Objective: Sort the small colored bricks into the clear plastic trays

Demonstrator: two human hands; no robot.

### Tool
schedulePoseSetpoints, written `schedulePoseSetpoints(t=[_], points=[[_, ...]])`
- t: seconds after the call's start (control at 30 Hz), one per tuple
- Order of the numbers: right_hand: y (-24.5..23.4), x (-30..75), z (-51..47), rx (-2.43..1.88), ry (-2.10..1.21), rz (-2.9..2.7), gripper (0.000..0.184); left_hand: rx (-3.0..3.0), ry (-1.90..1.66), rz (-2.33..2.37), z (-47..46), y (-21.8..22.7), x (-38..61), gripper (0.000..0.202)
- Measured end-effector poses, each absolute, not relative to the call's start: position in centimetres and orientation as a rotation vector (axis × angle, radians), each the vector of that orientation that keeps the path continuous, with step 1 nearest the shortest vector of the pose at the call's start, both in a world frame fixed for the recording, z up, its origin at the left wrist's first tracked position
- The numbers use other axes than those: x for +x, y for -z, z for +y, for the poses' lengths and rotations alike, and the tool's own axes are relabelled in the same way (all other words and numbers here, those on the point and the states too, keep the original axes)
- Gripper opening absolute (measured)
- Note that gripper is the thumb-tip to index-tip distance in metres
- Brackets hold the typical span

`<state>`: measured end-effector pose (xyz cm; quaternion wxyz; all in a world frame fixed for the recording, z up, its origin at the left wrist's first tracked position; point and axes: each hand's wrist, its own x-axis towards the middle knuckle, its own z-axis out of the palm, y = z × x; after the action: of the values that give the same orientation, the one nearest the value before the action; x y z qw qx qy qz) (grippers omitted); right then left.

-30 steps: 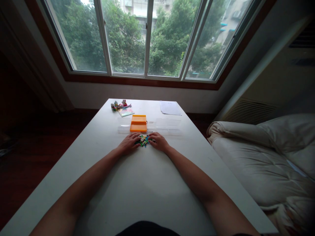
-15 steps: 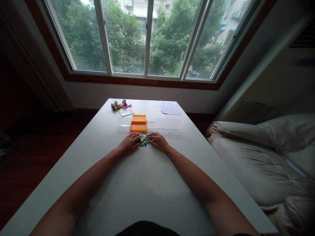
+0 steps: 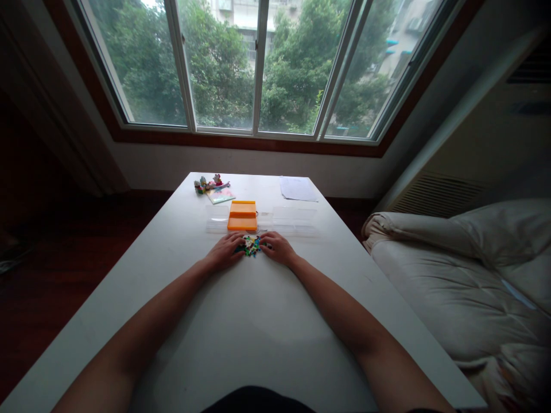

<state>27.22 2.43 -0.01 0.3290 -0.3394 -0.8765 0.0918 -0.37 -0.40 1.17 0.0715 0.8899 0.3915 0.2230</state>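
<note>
A small pile of multicoloured little pieces (image 3: 251, 245), green, blue, white and yellow, lies on the white table (image 3: 262, 321). From the left, my left hand (image 3: 227, 250) rests at the pile's edge, its thumb and fingers apart and curved around that side. My right hand (image 3: 278, 248) mirrors it on the right, fingers spread and touching the outer pieces. Neither hand is seen holding a piece. Part of the pile is hidden under the fingertips. Just beyond the hands lies an orange tray-like case (image 3: 242, 222) with two sections.
Clear plastic containers (image 3: 295, 217) flank the orange case. Farther back stand small colourful figures (image 3: 200, 184) near a pastel booklet (image 3: 221, 196). Papers (image 3: 298, 188) lie at the far right of the table. A padded sofa (image 3: 456, 275) is on the right, below windows (image 3: 224, 74).
My hands stay almost still around the pile; I see no piece picked up or moved away. At the far left, a dim shape on the floor has shifted slightly.
</note>
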Motion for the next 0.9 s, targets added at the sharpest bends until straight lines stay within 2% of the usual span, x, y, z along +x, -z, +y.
schedulePoseSetpoints(t=[0.27,0.67,0.9], points=[[-0.28,27.29,2.16,-0.827,-0.247,-2.318,0.021,2.677,-0.674,1.192,-0.39,-1.03,-0.42,0.036],[0.2,27.23,2.65,-0.867,-0.217,-2.321,0.013,2.693,-0.652,1.192,-0.32,-0.95,-0.46,0.043],[-0.21,27.17,2.31,-0.919,-0.237,-2.31,0.015,2.677,-0.655,1.188,-0.44,-1.22,-0.41,0.043]])
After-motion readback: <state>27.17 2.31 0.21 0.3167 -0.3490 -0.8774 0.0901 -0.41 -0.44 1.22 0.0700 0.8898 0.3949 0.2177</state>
